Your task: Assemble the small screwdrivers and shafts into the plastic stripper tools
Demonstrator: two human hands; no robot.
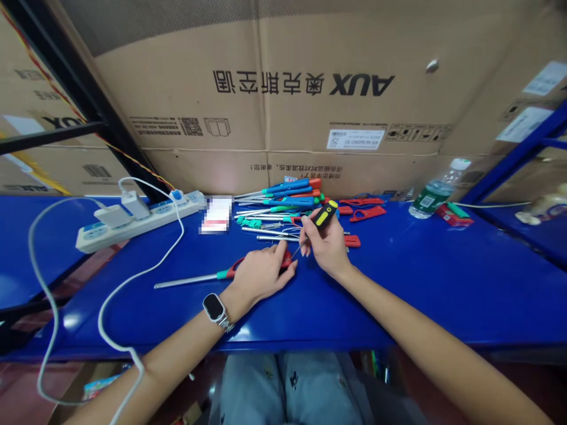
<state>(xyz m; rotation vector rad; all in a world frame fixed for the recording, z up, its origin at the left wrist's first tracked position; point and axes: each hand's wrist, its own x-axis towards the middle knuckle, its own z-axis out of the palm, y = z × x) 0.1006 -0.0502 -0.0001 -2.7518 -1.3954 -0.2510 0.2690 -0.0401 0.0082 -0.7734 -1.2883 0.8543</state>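
Note:
My left hand point(261, 273) is closed over the handle of a red long-nose lighter point(186, 281) and presses it on the blue table. The lighter's metal tube and green collar point left; most of its red body is hidden under my fingers. In my right hand point(326, 245) is a screwdriver point(326, 215) with a black and yellow handle. Its thin shaft slants down to the red end of the lighter, by my left fingertips. Just beyond my hands lies a pile of blue, green and red lighters point(287, 189), with loose red handle pieces point(367, 213) to its right.
A white power strip point(177, 206) with plugs stands at the back left, and its white cable point(104, 307) crosses my left forearm. A water bottle point(436, 189) is at the back right beside a small red box point(455, 215). Large cartons point(292, 118) form a wall behind.

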